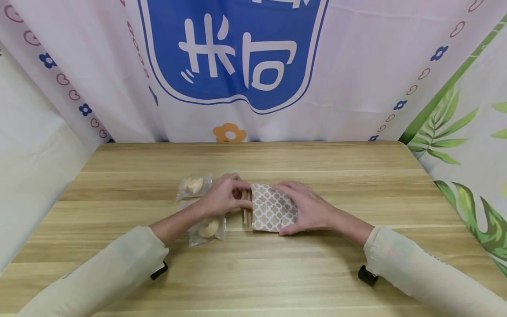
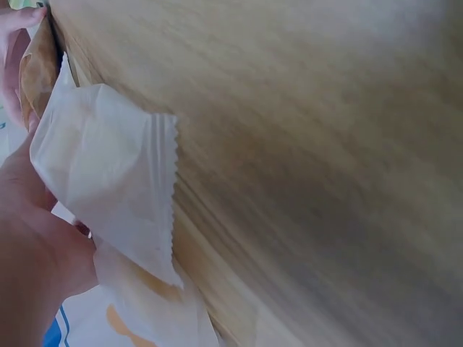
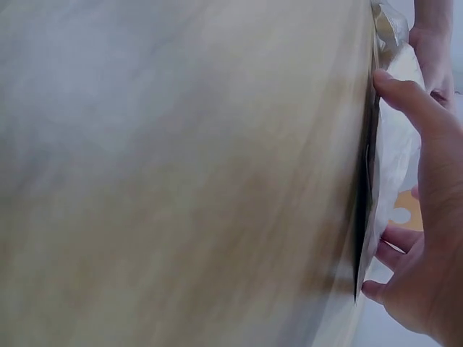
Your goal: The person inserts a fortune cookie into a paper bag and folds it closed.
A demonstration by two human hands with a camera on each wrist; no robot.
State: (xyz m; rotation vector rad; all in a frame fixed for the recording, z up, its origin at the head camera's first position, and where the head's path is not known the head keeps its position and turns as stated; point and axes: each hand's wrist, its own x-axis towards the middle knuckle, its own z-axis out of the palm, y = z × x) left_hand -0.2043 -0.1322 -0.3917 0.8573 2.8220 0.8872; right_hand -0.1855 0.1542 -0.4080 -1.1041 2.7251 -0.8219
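Note:
A small paper bag [image 1: 269,213] with a tan-and-white lattice print lies flat near the middle of the table, its brown folded end facing left. Across its right part my right hand [image 1: 306,204] grips it, thumb at the near edge and fingers toward the far edge. My left hand [image 1: 223,196] is at the brown end, thumb and curled fingers on the paper; its fingertips are partly hidden there. Beside the left hand lie clear packets, one with a pale round cookie [image 1: 209,229] nearer me and another packet [image 1: 194,186] farther back. In the left wrist view, a packet [image 2: 101,159] overlaps the hand.
The wooden table [image 1: 253,273] ends at a back edge against a hanging white cloth [image 1: 356,88] with a blue emblem. Light sleeves cover both forearms, and a black strap piece [image 1: 367,275] shows under the right one. Leaf-patterned cloth [image 1: 447,141] hangs at the right side.

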